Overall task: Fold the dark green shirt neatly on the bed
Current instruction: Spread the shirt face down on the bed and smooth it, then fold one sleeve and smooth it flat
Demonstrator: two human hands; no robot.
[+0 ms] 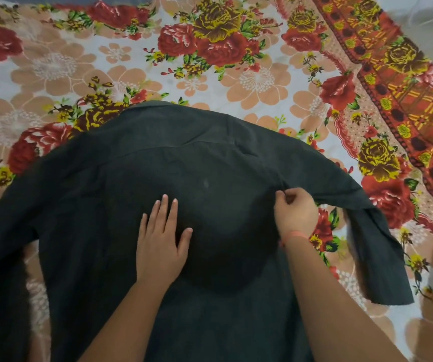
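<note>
The dark green shirt (137,163) lies back-up on the bed, collar at the far end and both sleeves spread out to the sides. My left hand (161,244) rests flat on the middle of the shirt's back, fingers straight. My right hand (295,214) pinches the fabric at the right armpit seam, where the right sleeve joins the body. The right sleeve hangs down to the right, its cuff near the bed's right side.
A floral bedsheet (236,82) with red roses and peach flowers covers the bed. Its orange patterned border (398,74) runs along the right side, with the bed's edge and pale floor beyond it at the top right.
</note>
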